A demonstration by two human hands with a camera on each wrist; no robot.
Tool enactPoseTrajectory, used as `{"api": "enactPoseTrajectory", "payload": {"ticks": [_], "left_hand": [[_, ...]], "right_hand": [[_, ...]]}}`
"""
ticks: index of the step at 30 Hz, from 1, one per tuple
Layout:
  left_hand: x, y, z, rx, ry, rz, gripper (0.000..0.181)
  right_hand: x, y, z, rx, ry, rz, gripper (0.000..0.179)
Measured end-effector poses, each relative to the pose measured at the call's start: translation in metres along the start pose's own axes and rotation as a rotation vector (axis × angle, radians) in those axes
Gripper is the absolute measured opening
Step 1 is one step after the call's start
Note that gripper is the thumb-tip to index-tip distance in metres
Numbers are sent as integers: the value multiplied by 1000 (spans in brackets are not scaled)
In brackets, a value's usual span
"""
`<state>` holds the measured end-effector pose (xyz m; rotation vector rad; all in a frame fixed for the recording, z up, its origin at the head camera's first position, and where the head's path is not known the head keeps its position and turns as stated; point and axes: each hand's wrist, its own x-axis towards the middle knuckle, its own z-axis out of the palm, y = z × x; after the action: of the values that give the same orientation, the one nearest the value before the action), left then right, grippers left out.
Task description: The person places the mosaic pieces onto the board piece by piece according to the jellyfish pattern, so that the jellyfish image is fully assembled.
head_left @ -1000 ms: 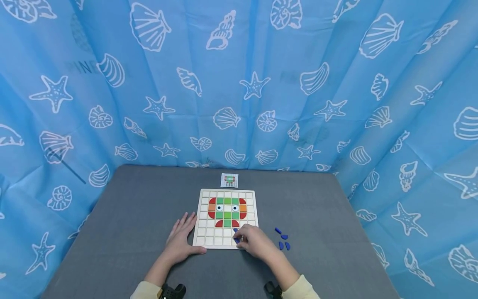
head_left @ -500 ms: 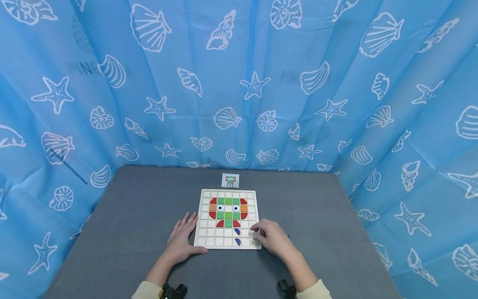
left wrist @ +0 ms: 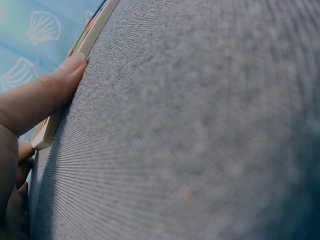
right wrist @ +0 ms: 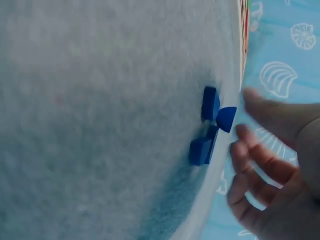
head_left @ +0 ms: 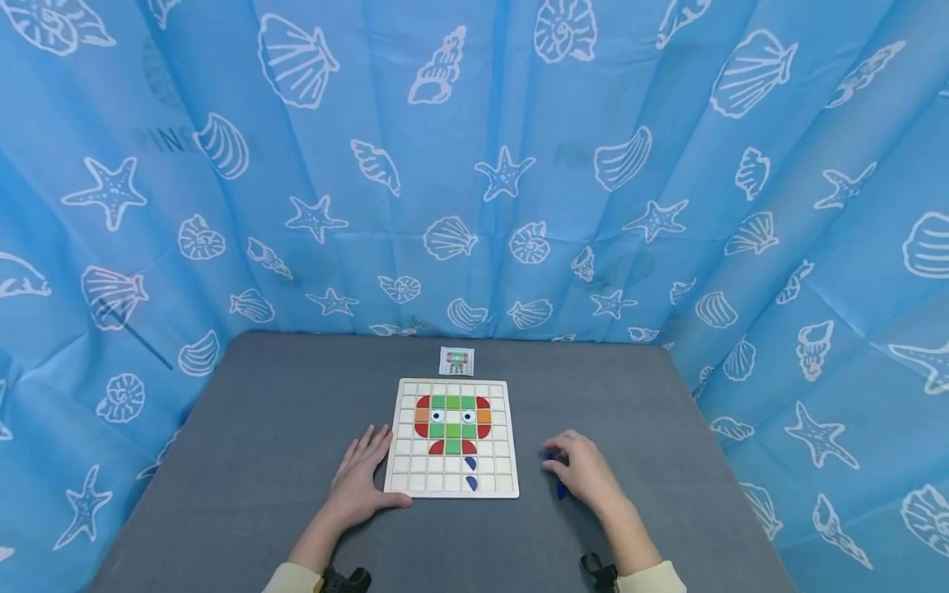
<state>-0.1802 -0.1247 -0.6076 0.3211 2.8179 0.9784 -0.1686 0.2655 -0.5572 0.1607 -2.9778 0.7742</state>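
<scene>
A pale wooden grid board (head_left: 500, 471) lies on the grey table. Red, orange and green pieces and two eye tiles form a face on it, with two blue half-round pieces (head_left: 471, 483) below at the right. My left hand (head_left: 359, 482) rests at the board's left side, fingers spread along the edge; its thumb (left wrist: 52, 87) touches the near edge. Off the board's right side, my right hand (head_left: 586, 469) is over several loose blue pieces (right wrist: 210, 103). Its thumb and fingers stand apart, close to a half-round blue piece (right wrist: 226, 119), apparently not gripping it.
A small printed card (head_left: 456, 361) with a similar face pattern lies just behind the board. A blue curtain (head_left: 504, 247) with white shell prints hangs behind and at both sides of the grey table (head_left: 311, 387).
My right hand has let go of the blue pieces on the board and moved right to the loose blue ones. My left hand has stayed at the board's edge.
</scene>
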Motion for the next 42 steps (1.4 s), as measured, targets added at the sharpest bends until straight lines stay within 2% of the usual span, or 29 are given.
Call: {"api": "enactPoseTrajectory", "payload": {"ticks": [8,13,17,20,28,35,42], "left_hand": [[0,1,0,9,-6,-9,131],[0,1,0,10,-9,-15,131],[0,-1,0,4,-13,-15,131],[0,-2,0,4,-8,-18,131],[0,0,1,-4,-6,-2,129],[0,-1,1,2,3,-4,130],[1,-1,1,-1,3,-10,128]], "right_hand": [[5,7,1,-1,-67,38,15],[10,7,1,-13,-29,42,13],[15,8,0,-63,15,104,13],[18,6,1,-81,13,143,15],[17,0,1,-7,-71,79,20],[19,4,1,-15,-97,10,20],[21,4,0,-28,-101,-6,16]]}}
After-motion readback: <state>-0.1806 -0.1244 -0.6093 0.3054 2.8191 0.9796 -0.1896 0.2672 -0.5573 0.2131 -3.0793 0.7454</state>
